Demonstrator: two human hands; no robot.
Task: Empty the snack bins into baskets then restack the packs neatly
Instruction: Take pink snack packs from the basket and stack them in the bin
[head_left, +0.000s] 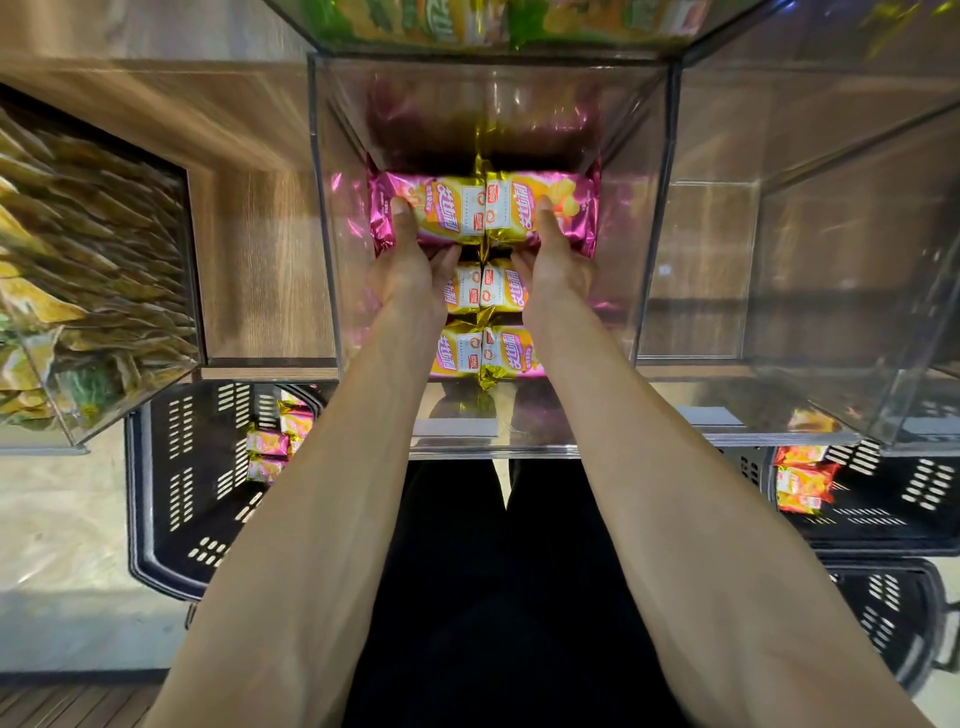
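**Two packs held inside the clear bin (644, 234)**

Your left hand (410, 265) grips the left pink pack (441, 215), thumb on top. Your right hand (558, 257) grips the right pink pack (524, 210), which touches it. Other packs (485, 291) lie between your wrists.

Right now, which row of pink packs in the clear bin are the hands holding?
The back row: the left hand and right hand grip it, thumbs on top; the middle row and front row lie ungripped.
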